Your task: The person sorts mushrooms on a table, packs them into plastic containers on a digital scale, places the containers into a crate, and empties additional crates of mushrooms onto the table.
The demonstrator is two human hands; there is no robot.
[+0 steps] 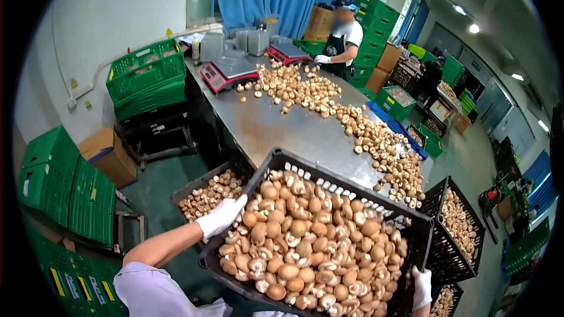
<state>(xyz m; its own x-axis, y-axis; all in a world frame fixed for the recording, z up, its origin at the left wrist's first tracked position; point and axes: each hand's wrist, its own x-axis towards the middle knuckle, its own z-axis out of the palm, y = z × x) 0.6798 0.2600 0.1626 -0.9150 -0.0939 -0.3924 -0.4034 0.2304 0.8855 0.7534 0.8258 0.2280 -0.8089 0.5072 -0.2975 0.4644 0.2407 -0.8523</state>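
Observation:
A black plastic crate (342, 183) full of brown-capped mushrooms (311, 240) is held up in front of me, tilted, at the near edge of the metal table. My left hand (222, 218), in a white glove, grips its left side. At the lower right, my right hand (421, 287), also gloved in white, grips the opposite side; its fingers are partly hidden by the crate wall. Beyond the crate, loose mushrooms (382, 147) lie in a long band across the table (294, 138).
Two red scales (226, 73) and clear containers (252, 41) stand on the table's far end. A co-worker (343, 41) stands behind it. Mushroom crates (455, 223) flank the table at right, another (208, 194) at left. Green crates (147, 73) are stacked on the left.

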